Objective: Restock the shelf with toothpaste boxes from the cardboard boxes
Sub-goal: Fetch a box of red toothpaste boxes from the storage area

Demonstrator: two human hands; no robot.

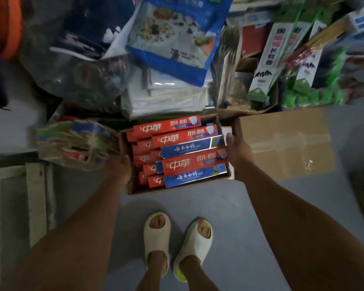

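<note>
An open cardboard box (132,189) full of toothpaste boxes is held at the middle of the view, over the grey floor (229,227). It is gripped on both sides. The left hand (119,167) is curled over the wall at 9 o'clock, and the right hand (236,151) is curled over the wall at 3 o'clock, with its thumb on the rim. Whether the box rests on the floor or is lifted cannot be told.

What could go wrong: the box is packed high. The top boxes lie loose and a bit crooked, and some stick up over the rim. If the box is tipped or lifted fast, they may slide out and fall near the slippers (178,244) at 6 o'clock. The walls are soft card, so the box may bend or slip if it is held too loosely. The place is crowded, and the box may be bumped on the things around it.

What is in the box: red toothpaste boxes (189,163) are stacked in layers, with blue toothpaste boxes (188,147) mixed in on top.

Just beside it at 3 o'clock, a second cardboard box (286,143) is taped shut, so what is in it cannot be seen. At 1 o'clock, an open carton (246,68) is filled with tall green and white packs (267,61). At 12 o'clock, a blue and white bag (177,34) lies on a pile of goods. No shelf is clearly seen.
</note>
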